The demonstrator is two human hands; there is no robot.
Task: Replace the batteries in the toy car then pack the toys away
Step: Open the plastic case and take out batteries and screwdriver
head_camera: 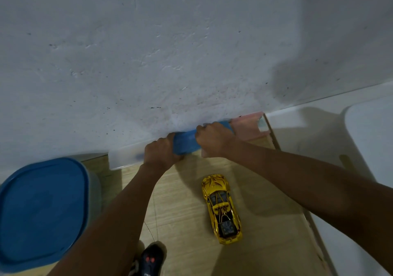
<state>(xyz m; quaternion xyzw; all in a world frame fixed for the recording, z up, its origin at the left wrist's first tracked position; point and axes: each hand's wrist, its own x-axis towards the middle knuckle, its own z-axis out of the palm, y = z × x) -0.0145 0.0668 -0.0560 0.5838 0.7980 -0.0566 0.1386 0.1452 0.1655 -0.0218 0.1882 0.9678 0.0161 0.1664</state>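
A shiny gold toy car (222,208) rests upright on the light wooden table (187,207), nose pointing away from me. A black remote control (152,259) with red buttons and a thin wire aerial lies at the near edge. Against the wall sits a long translucent box (125,157) holding a blue thing (186,143). My left hand (160,153) and my right hand (213,138) both grip that blue thing, one at each end. What the blue thing is cannot be made out.
A tub with a blue lid (42,210) stands at the near left. A pink piece (248,127) lies by the wall beside my right hand. A white rounded object (370,139) is at the right. The wall rises right behind the table.
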